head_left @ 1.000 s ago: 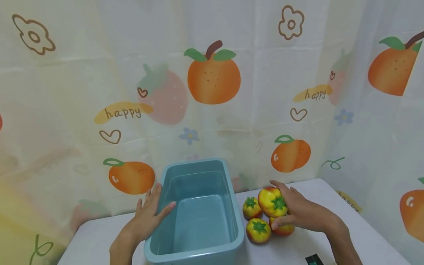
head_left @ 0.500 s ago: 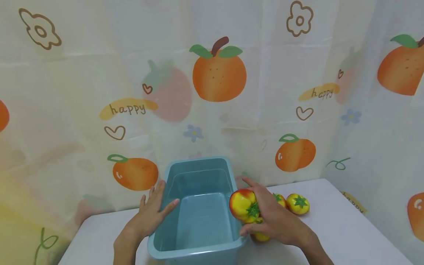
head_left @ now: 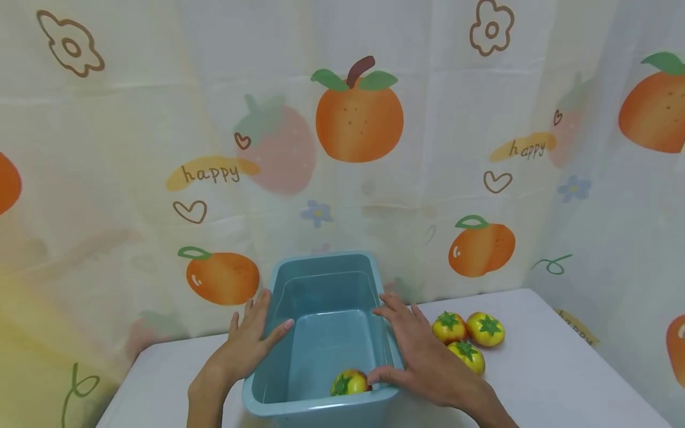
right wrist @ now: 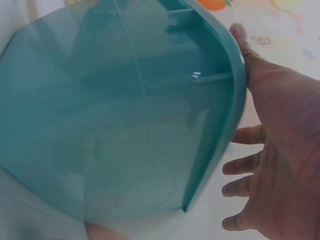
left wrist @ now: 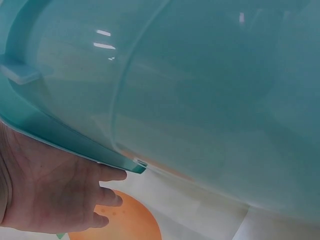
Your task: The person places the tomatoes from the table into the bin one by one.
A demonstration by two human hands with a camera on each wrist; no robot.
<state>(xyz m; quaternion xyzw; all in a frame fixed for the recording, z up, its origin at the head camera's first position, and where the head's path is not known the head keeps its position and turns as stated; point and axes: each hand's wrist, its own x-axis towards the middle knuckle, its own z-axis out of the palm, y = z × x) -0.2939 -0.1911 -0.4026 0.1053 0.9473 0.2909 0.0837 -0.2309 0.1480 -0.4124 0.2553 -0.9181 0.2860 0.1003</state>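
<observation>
A yellow-red toy fruit (head_left: 349, 382) with a green star-shaped cap lies inside the blue plastic bin (head_left: 321, 407), close to its near right corner. Fingers extended, my left hand (head_left: 241, 348) rests along the bin's left rim, its thumb pointing over the inside. On the opposite rim is my right hand (head_left: 423, 356). It holds nothing; its fingers are spread and its thumb tip overlaps the fruit's edge in the head view. Both wrist views show the bin's translucent wall, with the left hand (left wrist: 60, 190) and the right hand (right wrist: 285, 135) beside the rim.
Three similar fruits, a back left one (head_left: 448, 327), a back right one (head_left: 486, 330) and a nearer one (head_left: 468, 356), sit on the white table (head_left: 551, 368) right of my right hand. A fruit-printed curtain (head_left: 407, 238) hangs behind the table.
My right hand has carried a fruit leftward from beside the others to the bin and let it go inside. My left hand stays at the left rim. The head view has shifted slightly.
</observation>
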